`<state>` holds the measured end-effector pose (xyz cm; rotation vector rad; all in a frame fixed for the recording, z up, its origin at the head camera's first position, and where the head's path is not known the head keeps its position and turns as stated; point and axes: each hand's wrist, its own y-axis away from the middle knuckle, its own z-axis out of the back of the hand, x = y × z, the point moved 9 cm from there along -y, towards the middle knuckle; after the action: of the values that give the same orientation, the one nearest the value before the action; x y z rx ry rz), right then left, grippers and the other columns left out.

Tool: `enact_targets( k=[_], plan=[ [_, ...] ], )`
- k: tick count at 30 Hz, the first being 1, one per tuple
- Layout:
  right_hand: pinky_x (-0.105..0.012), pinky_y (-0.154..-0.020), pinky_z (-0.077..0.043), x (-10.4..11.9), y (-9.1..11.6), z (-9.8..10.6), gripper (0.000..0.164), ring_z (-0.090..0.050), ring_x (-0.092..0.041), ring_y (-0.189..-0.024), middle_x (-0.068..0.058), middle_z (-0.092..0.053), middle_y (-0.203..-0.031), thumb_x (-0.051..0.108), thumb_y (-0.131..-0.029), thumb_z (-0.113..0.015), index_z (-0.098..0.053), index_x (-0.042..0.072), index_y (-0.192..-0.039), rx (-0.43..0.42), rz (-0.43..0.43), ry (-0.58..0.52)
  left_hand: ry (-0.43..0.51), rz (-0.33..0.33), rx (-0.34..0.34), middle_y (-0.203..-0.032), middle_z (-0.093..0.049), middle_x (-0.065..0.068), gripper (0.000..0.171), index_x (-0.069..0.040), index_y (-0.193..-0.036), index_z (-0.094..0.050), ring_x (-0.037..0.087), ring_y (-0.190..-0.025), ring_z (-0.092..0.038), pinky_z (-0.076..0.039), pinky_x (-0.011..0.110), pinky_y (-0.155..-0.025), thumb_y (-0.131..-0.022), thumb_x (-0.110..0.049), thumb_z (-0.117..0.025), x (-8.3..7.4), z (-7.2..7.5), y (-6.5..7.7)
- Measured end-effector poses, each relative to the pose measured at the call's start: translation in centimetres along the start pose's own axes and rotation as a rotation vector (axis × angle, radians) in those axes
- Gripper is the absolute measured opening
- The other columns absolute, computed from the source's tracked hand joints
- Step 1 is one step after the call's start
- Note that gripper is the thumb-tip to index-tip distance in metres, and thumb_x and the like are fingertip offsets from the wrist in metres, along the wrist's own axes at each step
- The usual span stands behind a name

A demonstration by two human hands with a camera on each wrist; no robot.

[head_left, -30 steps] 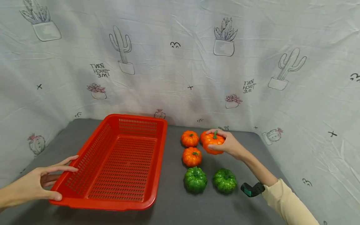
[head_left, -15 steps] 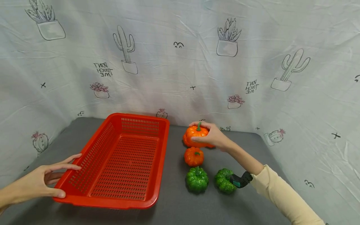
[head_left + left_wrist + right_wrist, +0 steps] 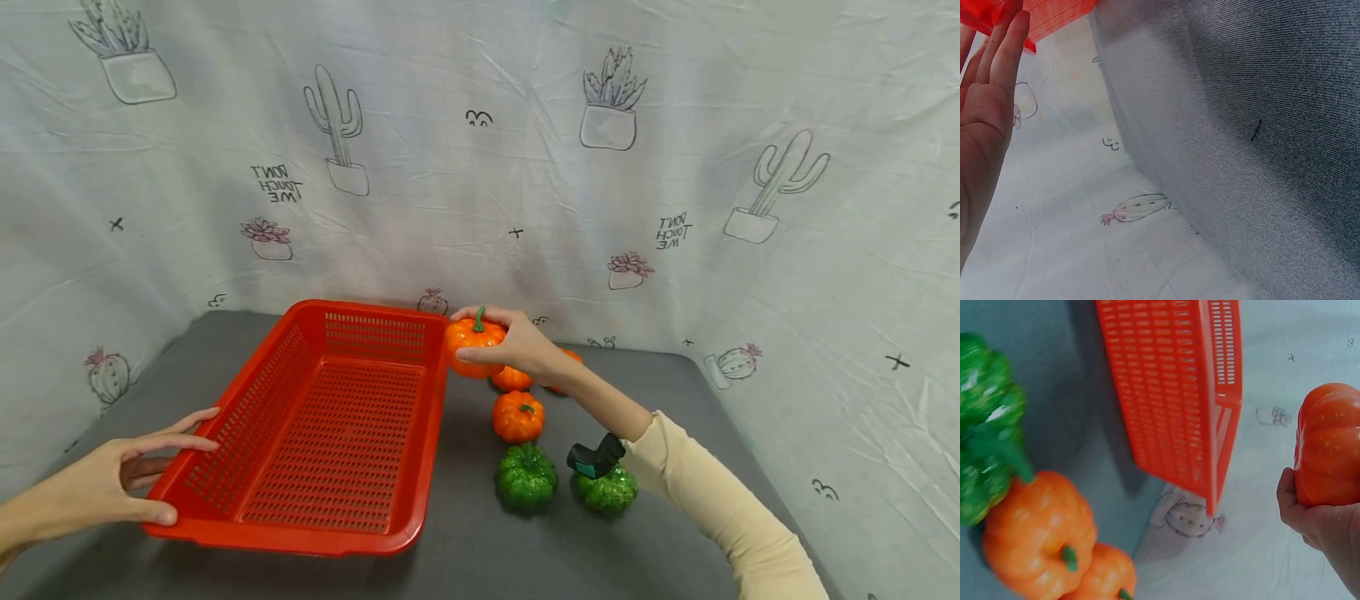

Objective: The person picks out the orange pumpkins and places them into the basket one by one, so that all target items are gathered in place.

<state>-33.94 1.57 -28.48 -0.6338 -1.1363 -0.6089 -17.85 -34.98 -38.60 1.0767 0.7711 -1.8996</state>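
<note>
The right arm [image 3: 603, 400], in a cream sleeve [image 3: 712, 492], reached forward and leftward; the right hand [image 3: 521, 340] gripped an orange pumpkin [image 3: 471, 335] between thumb and fingers, stem up, raised above the gray table [image 3: 480, 542] near the far right corner of the red basket [image 3: 431, 437]. The left hand [image 3: 108, 483] rested at the basket's near left corner, fingers nearly straight across the rim, thumb lying on top.

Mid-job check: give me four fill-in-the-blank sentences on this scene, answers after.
The right grip holds a pumpkin whose stem is coloured ____.
The left grip touches a basket coloured ____.
On the table, the green pumpkins number ____.
Counting the held one, the visible orange pumpkins number ____.
Missing words: green; red; two; four.
</note>
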Motion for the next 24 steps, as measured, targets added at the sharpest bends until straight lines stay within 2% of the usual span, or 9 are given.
enact_targets(
  k=[5, 8, 12, 15, 19, 21, 24],
  plan=[
    [-0.034, -0.077, -0.055, 0.2, -1.6, -0.9, 0.042, -0.062, -0.023, -0.092, -0.006, -0.060, -0.122, 0.011, -0.085, -0.073, -0.060, 0.010, -0.125, 0.004, 0.022, -0.032, -0.029, -0.001, 0.003, -0.153, -0.020, -0.025, 0.059, 0.002, -0.136, -0.046, -0.009, -0.121, -0.043, -0.056, 0.028, -0.077, -0.082, 0.017, -0.062, -0.4, 0.1, -0.3],
    [-0.033, -0.078, -0.054, 0.2, -2.5, -1.4, 0.044, -0.061, -0.023, -0.094, -0.004, -0.059, -0.125, 0.010, -0.084, -0.073, -0.059, 0.006, -0.125, 0.000, 0.028, -0.049, 0.004, 0.013, 0.021, -0.153, -0.019, -0.025, 0.059, 0.002, -0.137, -0.045, -0.006, -0.119, -0.046, -0.056, 0.030, -0.077, -0.083, 0.016, -0.062, -0.4, 0.0, -0.5],
    [-0.031, -0.076, -0.054, 0.3, -4.2, -2.1, 0.043, -0.061, -0.020, -0.091, -0.005, -0.059, -0.123, 0.011, -0.084, -0.074, -0.060, 0.008, -0.124, -0.009, 0.027, -0.022, 0.071, 0.012, 0.055, -0.153, -0.018, -0.025, 0.059, 0.004, -0.138, -0.042, -0.001, -0.118, -0.051, -0.057, 0.034, -0.076, -0.083, 0.017, -0.060, -0.6, -0.1, -0.8],
    [-0.030, -0.076, -0.054, 0.7, -5.7, -3.0, 0.042, -0.061, -0.018, -0.092, -0.007, -0.057, -0.129, 0.009, -0.084, -0.074, -0.061, 0.009, -0.124, 0.003, 0.023, -0.042, 0.123, 0.016, 0.073, -0.153, -0.018, -0.025, 0.058, 0.005, -0.138, -0.041, 0.003, -0.117, -0.054, -0.058, 0.038, -0.074, -0.084, 0.018, -0.058, -0.7, -0.3, -0.9],
    [-0.028, -0.078, -0.053, 1.8, -7.8, -4.7, 0.042, -0.060, -0.017, -0.093, -0.007, -0.052, -0.135, 0.005, -0.085, -0.072, -0.059, 0.004, -0.125, 0.039, 0.042, -0.085, 0.082, 0.005, 0.057, -0.154, -0.019, -0.024, 0.058, 0.005, -0.137, -0.043, -0.001, -0.119, -0.050, -0.057, 0.034, -0.077, -0.083, 0.018, -0.060, -0.8, -0.2, -0.7],
    [-0.028, -0.079, -0.053, 2.3, -8.9, -5.8, 0.042, -0.060, -0.016, -0.093, -0.005, -0.053, -0.133, 0.004, -0.085, -0.071, -0.058, 0.003, -0.125, 0.057, 0.057, -0.102, 0.039, -0.012, 0.042, -0.155, -0.018, -0.023, 0.059, 0.005, -0.136, -0.044, -0.005, -0.122, -0.045, -0.055, 0.029, -0.079, -0.082, 0.019, -0.061, -0.9, -0.2, -0.5],
    [-0.028, -0.080, -0.053, 2.7, -10.5, -7.5, 0.041, -0.061, -0.015, -0.092, -0.005, -0.057, -0.127, 0.003, -0.085, -0.072, -0.059, 0.004, -0.123, 0.085, 0.070, -0.130, 0.029, -0.010, 0.029, -0.154, -0.018, -0.023, 0.059, 0.005, -0.136, -0.044, -0.007, -0.122, -0.043, -0.055, 0.027, -0.081, -0.081, 0.019, -0.061, -0.8, -0.3, -0.2]
  ],
)
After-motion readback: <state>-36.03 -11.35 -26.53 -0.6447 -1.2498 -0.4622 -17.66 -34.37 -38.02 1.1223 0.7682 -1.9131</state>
